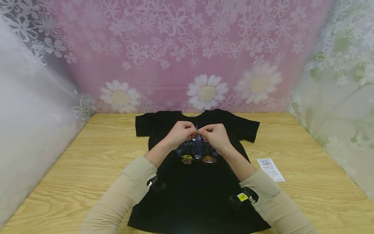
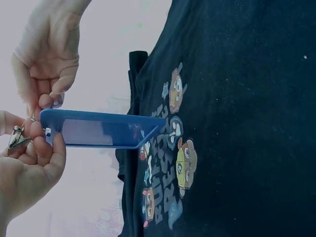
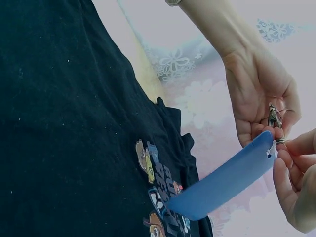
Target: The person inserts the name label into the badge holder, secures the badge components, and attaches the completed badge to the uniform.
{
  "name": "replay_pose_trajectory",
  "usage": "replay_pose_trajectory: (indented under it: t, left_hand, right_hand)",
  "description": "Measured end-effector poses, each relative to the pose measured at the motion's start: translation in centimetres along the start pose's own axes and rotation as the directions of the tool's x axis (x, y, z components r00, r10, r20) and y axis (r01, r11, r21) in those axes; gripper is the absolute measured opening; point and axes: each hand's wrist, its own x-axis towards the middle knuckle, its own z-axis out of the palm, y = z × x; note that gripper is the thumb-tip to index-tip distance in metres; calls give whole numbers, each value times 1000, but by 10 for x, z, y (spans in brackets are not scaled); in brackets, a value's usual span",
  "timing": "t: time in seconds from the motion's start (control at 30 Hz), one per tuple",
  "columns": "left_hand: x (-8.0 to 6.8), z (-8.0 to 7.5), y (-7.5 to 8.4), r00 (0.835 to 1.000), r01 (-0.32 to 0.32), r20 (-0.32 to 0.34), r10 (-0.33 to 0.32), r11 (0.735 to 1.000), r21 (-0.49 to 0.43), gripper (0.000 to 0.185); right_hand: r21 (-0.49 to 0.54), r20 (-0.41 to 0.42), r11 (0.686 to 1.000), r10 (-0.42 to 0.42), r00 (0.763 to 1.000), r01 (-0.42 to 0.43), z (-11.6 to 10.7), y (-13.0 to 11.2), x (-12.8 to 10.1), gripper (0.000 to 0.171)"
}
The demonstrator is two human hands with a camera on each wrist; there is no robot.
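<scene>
A black T-shirt (image 1: 201, 195) with cartoon dog prints (image 1: 198, 158) lies flat, front up, on a wooden table (image 1: 87, 162). Above its chest, both hands hold a blue plastic badge holder (image 1: 198, 143), which hangs down with its lower tip near the print. My left hand (image 1: 190, 131) pinches the small metal clip (image 2: 17, 138) at the holder's top end (image 2: 98, 129). My right hand (image 1: 204, 131) pinches that same top end from the other side, by the ring (image 3: 279, 143). In the right wrist view the holder (image 3: 222, 182) slants down towards the shirt (image 3: 64, 123).
A white printed ID card (image 1: 270, 169) lies on the table to the right of the shirt. Flowered pink and pale curtains (image 1: 187, 55) close in the table at the back and both sides. Bare wood shows on either side of the shirt.
</scene>
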Motion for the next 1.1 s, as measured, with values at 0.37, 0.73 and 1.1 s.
replay_pose_trajectory:
  t: [0.37, 0.73, 1.1]
  left_hand:
    - [1, -4, -4, 1000, 1, 22, 1, 997, -82, 25]
    - [0, -6, 4, 999, 28, 45, -31, 998, 57, 22]
    - [-3, -5, 6, 1000, 23, 4, -24, 992, 127, 30]
  right_hand:
    - [62, -9, 995, 73, 997, -72, 1, 3, 1, 18]
    - [64, 36, 991, 111, 993, -113, -4, 3, 2, 22]
    - [83, 29, 988, 125, 992, -127, -6, 3, 1, 23]
